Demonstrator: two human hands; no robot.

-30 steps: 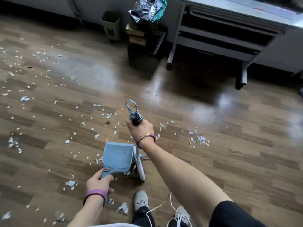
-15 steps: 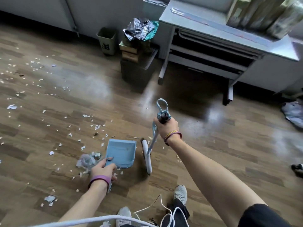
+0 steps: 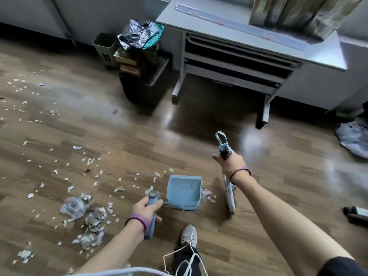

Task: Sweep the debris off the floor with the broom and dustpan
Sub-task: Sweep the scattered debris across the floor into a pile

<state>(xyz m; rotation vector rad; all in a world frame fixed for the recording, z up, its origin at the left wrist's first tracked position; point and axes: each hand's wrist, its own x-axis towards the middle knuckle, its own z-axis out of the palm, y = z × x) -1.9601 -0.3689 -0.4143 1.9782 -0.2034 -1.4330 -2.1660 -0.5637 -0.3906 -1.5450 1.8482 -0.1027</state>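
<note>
The dustpan (image 3: 184, 193) sits on the wooden floor (image 3: 278, 186) and serves as the landmark here, its pale blue tray open toward the far wall. The left hand (image 3: 144, 209) is closed around the dustpan's handle, just behind and to the left of the tray, a purple band on its wrist. To the right of the dustpan the right hand (image 3: 231, 162) is wrapped around the top of the broom (image 3: 229, 194), whose shaft runs down to a pale head touching the floor just beside the tray's right edge; a blue loop sticks up from the handle above the fist. The two hands are well apart, one on each tool. A few scraps lie right against the dustpan's right side. Most of the debris (image 3: 87, 166), small white paper bits, is scattered to the left of the dustpan and beyond it, while crumpled foil and plastic wads (image 3: 85, 212) lie near its left, past the left hand. Behind the dustpan, toward the person, a grey shoe (image 3: 188, 236) rests on the floor. Well beyond the dustpan stand a grey desk (image 3: 229, 22), a dark crate (image 3: 143, 86) stacked with boxes and crumpled foil, and a small bin (image 3: 104, 48).
</note>
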